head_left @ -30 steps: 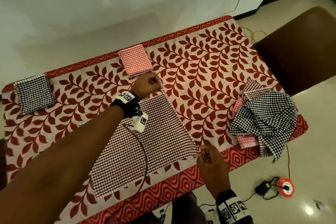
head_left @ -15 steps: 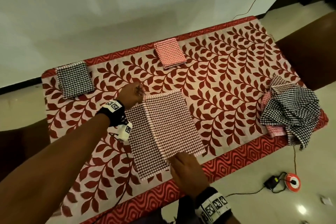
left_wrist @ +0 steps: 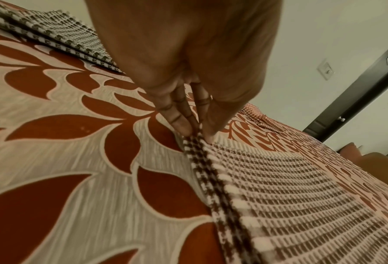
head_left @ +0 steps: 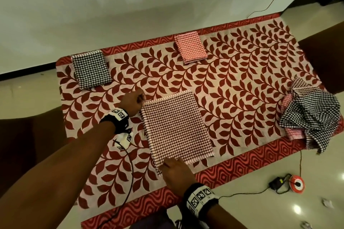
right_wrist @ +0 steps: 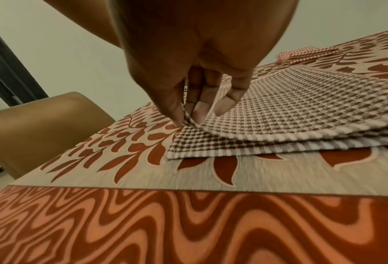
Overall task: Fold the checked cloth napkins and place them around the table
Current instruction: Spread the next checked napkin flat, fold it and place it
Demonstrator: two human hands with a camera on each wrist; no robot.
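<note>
A maroon checked napkin (head_left: 176, 126) lies folded over itself in the middle of the table. My left hand (head_left: 135, 101) pinches its far left corner, shown close in the left wrist view as napkin (left_wrist: 279, 187) under the hand (left_wrist: 195, 130). My right hand (head_left: 174, 168) pinches the near left corner; in the right wrist view the hand (right_wrist: 186, 119) lifts the top layer of the napkin (right_wrist: 301, 114) slightly off the lower layer. A folded black checked napkin (head_left: 91, 69) and a folded red checked napkin (head_left: 190, 46) lie along the far edge.
A heap of unfolded checked napkins (head_left: 312, 115) sits at the table's right end. The table wears a red leaf-patterned cloth (head_left: 242, 80). Brown chairs (head_left: 323, 55) stand at both ends. A cable and an orange reel (head_left: 296, 184) lie on the floor at right.
Both hands carried the napkin's right edge over to the left, folding it in half. The hands now sit at the left corners.
</note>
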